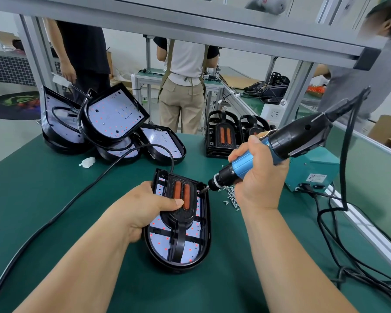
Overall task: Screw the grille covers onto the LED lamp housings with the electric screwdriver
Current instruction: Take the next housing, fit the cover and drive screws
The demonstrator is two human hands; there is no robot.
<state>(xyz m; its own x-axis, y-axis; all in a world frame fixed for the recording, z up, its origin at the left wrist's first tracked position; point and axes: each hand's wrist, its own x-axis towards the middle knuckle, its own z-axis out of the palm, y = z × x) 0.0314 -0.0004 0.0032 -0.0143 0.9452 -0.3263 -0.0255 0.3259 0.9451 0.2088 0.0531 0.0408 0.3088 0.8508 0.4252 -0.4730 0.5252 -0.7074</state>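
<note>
Left hand (145,207) gripping housing (209,224), label (317,177) illegible

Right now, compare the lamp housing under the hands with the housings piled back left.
The held housing lies flat; the piled housings lean and overlap. The held housing carries a grille cover with orange bars; the piled housings show bare LED boards. The left hand grips the held housing; the piled housings go untouched. Both: black shells, white LED boards.
</note>
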